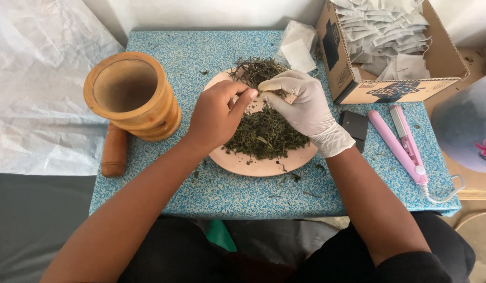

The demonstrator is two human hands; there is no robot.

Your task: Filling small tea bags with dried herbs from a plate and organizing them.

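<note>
Pinched grips of both hands, left hand (217, 112) and gloved right hand (304, 107), meet on a small sachet (260, 97) above dried herbs (266, 133).

At the upper right of the frame stands my open cardboard box (353, 68), brown, tipped so its mouth faces up and toward me. Its near side carries a dark blue and black printed label (392, 90), and another black panel (331, 44) sits on its left wall. It is packed with small white paper sachets (384, 29). Just left of it, at top centre, lie a few loose white sachets (298, 47) on the blue speckled tabletop (232, 191).
</note>
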